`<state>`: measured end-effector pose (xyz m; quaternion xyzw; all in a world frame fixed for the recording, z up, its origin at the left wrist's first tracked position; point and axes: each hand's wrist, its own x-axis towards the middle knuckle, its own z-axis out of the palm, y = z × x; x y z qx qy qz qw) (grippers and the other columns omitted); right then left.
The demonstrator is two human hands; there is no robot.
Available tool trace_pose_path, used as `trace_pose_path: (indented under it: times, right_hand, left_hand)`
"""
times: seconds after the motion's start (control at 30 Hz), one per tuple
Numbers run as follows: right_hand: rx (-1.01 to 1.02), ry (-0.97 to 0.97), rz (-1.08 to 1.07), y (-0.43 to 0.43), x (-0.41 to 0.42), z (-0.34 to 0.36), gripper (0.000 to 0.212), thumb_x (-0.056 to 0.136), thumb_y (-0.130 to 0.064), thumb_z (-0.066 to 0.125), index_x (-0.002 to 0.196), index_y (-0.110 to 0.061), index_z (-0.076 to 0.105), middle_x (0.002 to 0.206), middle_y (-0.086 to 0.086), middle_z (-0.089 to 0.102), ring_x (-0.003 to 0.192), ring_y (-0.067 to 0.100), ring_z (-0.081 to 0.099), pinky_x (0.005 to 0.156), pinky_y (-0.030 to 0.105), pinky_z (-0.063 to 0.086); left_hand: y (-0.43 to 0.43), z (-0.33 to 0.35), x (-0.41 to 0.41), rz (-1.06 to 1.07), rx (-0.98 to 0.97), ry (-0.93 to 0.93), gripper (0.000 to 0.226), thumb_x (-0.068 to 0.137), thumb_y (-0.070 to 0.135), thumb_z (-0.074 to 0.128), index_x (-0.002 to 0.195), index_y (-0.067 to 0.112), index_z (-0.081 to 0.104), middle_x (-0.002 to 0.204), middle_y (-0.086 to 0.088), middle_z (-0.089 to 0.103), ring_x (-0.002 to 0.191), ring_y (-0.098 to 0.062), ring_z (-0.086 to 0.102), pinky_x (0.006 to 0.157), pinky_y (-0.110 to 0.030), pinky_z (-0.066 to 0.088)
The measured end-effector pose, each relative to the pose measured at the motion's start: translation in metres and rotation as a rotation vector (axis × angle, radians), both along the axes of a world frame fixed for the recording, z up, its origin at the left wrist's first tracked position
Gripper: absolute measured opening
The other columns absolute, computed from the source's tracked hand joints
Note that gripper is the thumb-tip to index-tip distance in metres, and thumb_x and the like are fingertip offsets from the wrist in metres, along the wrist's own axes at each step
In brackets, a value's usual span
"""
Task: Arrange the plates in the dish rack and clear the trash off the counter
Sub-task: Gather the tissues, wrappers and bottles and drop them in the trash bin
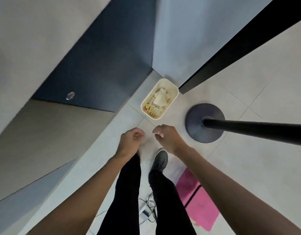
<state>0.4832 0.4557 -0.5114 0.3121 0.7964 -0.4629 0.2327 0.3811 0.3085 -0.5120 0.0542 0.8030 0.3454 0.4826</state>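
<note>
Floor-level entry, head view, some motion blur.

- Bin (pixel 152 92): cream, rectangular, stands on the tiled floor (pixel 248 167) in the corner by a dark cabinet panel (pixel 95 73).
- Trash (pixel 159 100): crumpled pale paper and a printed wrapper with red and yellow marks, all lying inside the bin.
- Left hand (pixel 132 141): held over the floor; fingers (pixel 140 134) loosely curled and slightly apart, holding nothing.
- Right hand (pixel 166 138): beside the left, a small gap between them; fingers (pixel 157 131) loosely curled, holding nothing.
- Relation: bin and trash lie just ahead of both sets of fingertips, not touching them.
- Pole stand (pixel 195 126): black, round base, right of the bin.
- Pink mat (pixel 200 207): on the floor by the right leg.
- Grey shoe (pixel 160 160): below the right hand.
- Cables (pixel 148 209): tangled between the legs.
</note>
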Motion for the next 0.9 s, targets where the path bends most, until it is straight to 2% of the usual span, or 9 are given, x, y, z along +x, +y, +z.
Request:
trace_pose_path:
  times: [0.07, 0.13, 0.2, 0.23, 0.33, 0.4, 0.53, 0.73, 0.9]
  right_hand:
    - [0.002, 0.041, 0.053, -0.01, 0.005, 0.041, 0.025, 0.093, -0.007, 0.054, 0.112, -0.01, 0.07, 0.111, 0.008, 0.069, 0.1, 0.022, 0.063, 0.091, 0.032, 0.048]
    - [-0.021, 0.072, 0.058, -0.018, 0.006, 0.081, 0.021, 0.092, -0.005, 0.055, 0.106, -0.007, 0.071, 0.104, 0.007, 0.071, 0.093, 0.021, 0.063, 0.085, 0.022, 0.048]
    - [-0.048, 0.101, 0.069, -0.03, 0.002, 0.121, 0.019, 0.093, -0.005, 0.056, 0.103, -0.006, 0.072, 0.1, 0.003, 0.07, 0.086, 0.016, 0.061, 0.072, 0.006, 0.042]
    - [-0.057, 0.132, 0.096, -0.038, -0.001, 0.141, 0.018, 0.093, -0.006, 0.057, 0.102, -0.006, 0.072, 0.1, 0.003, 0.07, 0.085, 0.014, 0.061, 0.072, 0.004, 0.042]
    - [-0.09, 0.244, 0.242, -0.067, -0.013, 0.193, 0.017, 0.093, -0.012, 0.061, 0.106, -0.009, 0.071, 0.102, 0.001, 0.071, 0.092, 0.012, 0.064, 0.083, 0.017, 0.048]
    - [-0.099, 0.275, 0.34, -0.089, -0.021, 0.221, 0.019, 0.093, -0.016, 0.061, 0.109, -0.015, 0.07, 0.101, -0.002, 0.07, 0.09, 0.008, 0.062, 0.082, 0.018, 0.047]
    - [-0.096, 0.352, 0.518, -0.14, -0.038, 0.264, 0.02, 0.094, -0.019, 0.059, 0.11, -0.02, 0.071, 0.101, -0.004, 0.07, 0.09, 0.007, 0.063, 0.084, 0.024, 0.052]
    - [-0.102, 0.466, 0.726, -0.216, -0.069, 0.308, 0.017, 0.093, -0.017, 0.06, 0.105, -0.019, 0.072, 0.095, -0.008, 0.071, 0.085, 0.004, 0.063, 0.075, 0.017, 0.049]
    - [-0.135, 0.496, 0.789, -0.287, -0.104, 0.336, 0.017, 0.094, -0.016, 0.059, 0.105, -0.02, 0.072, 0.094, -0.01, 0.069, 0.084, 0.004, 0.062, 0.073, 0.012, 0.046]
  left_hand:
    - [-0.021, 0.043, 0.01, -0.023, 0.028, 0.062, 0.021, 0.092, -0.004, 0.055, 0.089, 0.01, 0.07, 0.091, 0.0, 0.072, 0.086, -0.004, 0.067, 0.082, -0.016, 0.051]
    - [-0.041, 0.085, 0.02, -0.03, 0.039, 0.125, 0.026, 0.09, -0.009, 0.053, 0.087, 0.013, 0.068, 0.087, 0.006, 0.07, 0.08, 0.006, 0.064, 0.078, -0.006, 0.044]
    - [-0.064, 0.126, 0.027, 0.012, 0.034, 0.173, 0.029, 0.091, -0.008, 0.052, 0.088, 0.016, 0.068, 0.088, 0.008, 0.07, 0.083, -0.002, 0.066, 0.081, -0.013, 0.045]
    - [-0.077, 0.145, 0.03, 0.045, 0.033, 0.199, 0.029, 0.092, -0.005, 0.052, 0.089, 0.019, 0.068, 0.09, 0.008, 0.071, 0.086, -0.009, 0.067, 0.082, -0.018, 0.048]
    - [-0.117, 0.197, 0.036, 0.16, 0.035, 0.302, 0.029, 0.093, 0.0, 0.052, 0.092, 0.024, 0.068, 0.092, 0.01, 0.071, 0.086, -0.011, 0.067, 0.081, -0.022, 0.05]
    - [-0.14, 0.226, 0.04, 0.238, 0.046, 0.353, 0.027, 0.093, -0.001, 0.051, 0.097, 0.021, 0.068, 0.092, 0.008, 0.072, 0.083, -0.008, 0.067, 0.078, -0.022, 0.051]
    - [-0.182, 0.273, 0.049, 0.358, 0.055, 0.435, 0.026, 0.095, 0.004, 0.051, 0.098, 0.025, 0.066, 0.091, 0.011, 0.072, 0.078, -0.002, 0.067, 0.07, -0.011, 0.047]
    - [-0.252, 0.324, 0.059, 0.64, 0.116, 0.522, 0.02, 0.097, 0.004, 0.053, 0.099, 0.016, 0.069, 0.089, 0.007, 0.073, 0.076, -0.007, 0.067, 0.07, -0.014, 0.048]
    - [-0.331, 0.35, 0.046, 0.818, 0.176, 0.585, 0.026, 0.096, -0.001, 0.052, 0.093, 0.019, 0.07, 0.084, 0.002, 0.073, 0.071, -0.01, 0.067, 0.067, -0.014, 0.047]
